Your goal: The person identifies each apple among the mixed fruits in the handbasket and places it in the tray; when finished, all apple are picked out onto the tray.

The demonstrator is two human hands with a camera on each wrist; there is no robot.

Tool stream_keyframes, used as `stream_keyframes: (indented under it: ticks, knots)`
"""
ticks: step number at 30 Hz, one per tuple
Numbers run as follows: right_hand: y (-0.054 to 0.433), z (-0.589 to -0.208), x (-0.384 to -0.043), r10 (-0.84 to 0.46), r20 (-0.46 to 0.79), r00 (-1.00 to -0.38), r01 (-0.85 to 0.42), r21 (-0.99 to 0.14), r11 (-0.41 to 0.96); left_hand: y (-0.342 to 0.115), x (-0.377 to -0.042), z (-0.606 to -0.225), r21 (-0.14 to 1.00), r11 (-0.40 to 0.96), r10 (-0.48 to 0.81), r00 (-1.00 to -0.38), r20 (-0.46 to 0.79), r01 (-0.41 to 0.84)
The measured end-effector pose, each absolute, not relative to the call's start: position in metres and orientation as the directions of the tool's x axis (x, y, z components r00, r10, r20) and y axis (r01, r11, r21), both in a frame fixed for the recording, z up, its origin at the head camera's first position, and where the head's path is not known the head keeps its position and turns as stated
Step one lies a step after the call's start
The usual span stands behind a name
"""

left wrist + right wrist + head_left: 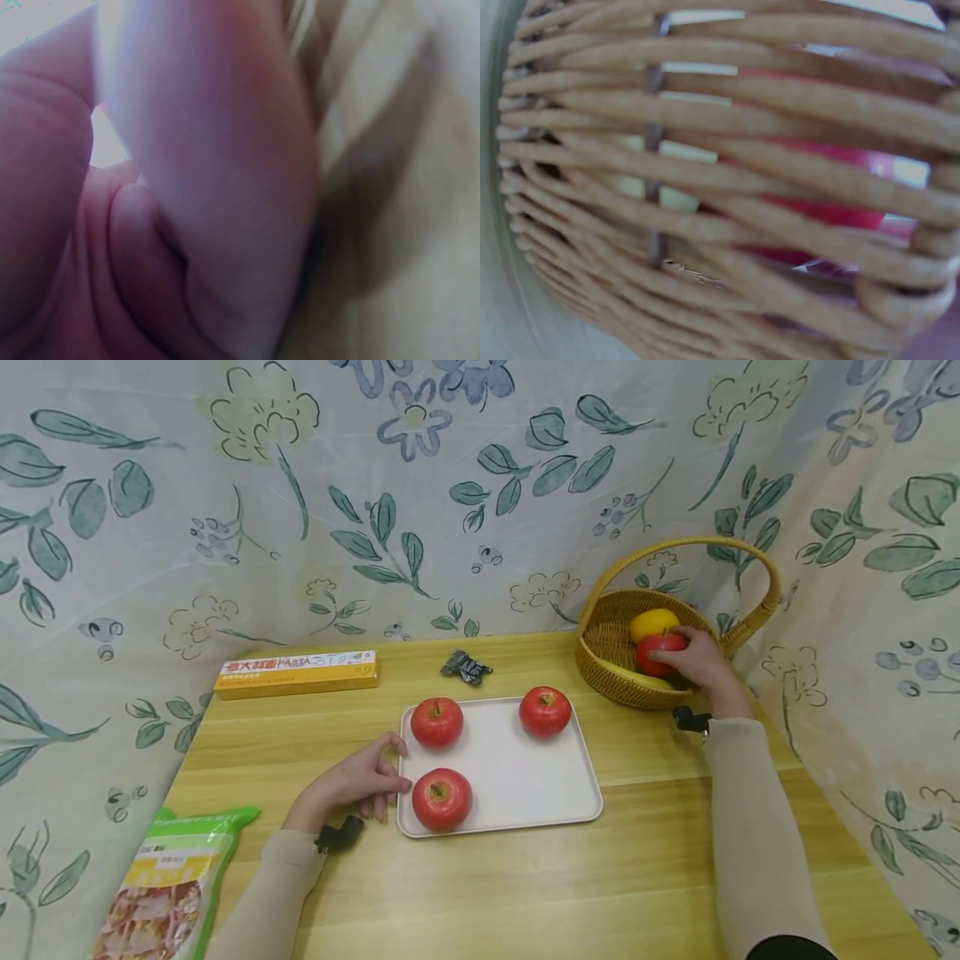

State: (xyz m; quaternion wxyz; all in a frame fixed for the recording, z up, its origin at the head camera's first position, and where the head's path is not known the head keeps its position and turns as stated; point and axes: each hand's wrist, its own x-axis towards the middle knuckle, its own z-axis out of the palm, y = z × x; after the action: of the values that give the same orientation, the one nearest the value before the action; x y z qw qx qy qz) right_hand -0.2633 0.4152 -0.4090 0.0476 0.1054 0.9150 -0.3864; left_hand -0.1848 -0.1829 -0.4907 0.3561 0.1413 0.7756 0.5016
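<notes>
My right hand (701,662) reaches over the rim of a wicker basket (637,696) and grips a red apple (657,653) inside it. Beside that apple lie a yellow fruit (654,623) and a banana (628,674). The right wrist view is filled by the basket's weave (705,112), with red showing through the gaps. My left hand (357,779) rests at the left rim of a white tray (517,781), thumb and index finger apart and bent. On the tray sit three red apples (437,722) (545,712) (442,799). Blurred left fingers (217,165) fill much of the left wrist view.
An orange pasta box (298,675) lies at the table's back left. A small black wrapped packet (467,667) is behind the tray. A green-edged food bag (168,885) lies at front left. Floral cloth (420,560) hangs behind the wooden table (525,893).
</notes>
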Motion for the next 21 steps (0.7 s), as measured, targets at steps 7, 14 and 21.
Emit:
stream_keyframes:
  ticks: [7, 14, 21]
  knots:
    - [0.413, -0.408, -0.258, 0.157, -0.138, -0.978, 0.208, -0.720, 0.662, -0.182, -0.183, -0.490, 0.879, 0.457, 0.573, -0.710, -0.409, -0.137]
    - [0.403, -0.400, -0.248, 0.154, -0.102, -0.983, 0.178, -0.744, 0.644, -0.182, -0.183, -0.489, 0.876, 0.462, 0.570, -0.710, -0.413, -0.139]
    - [0.393, -0.392, -0.237, 0.129, -0.050, -0.990, 0.120, -0.768, 0.629, -0.182, -0.183, -0.488, 0.876, 0.462, 0.572, -0.708, -0.415, -0.140]
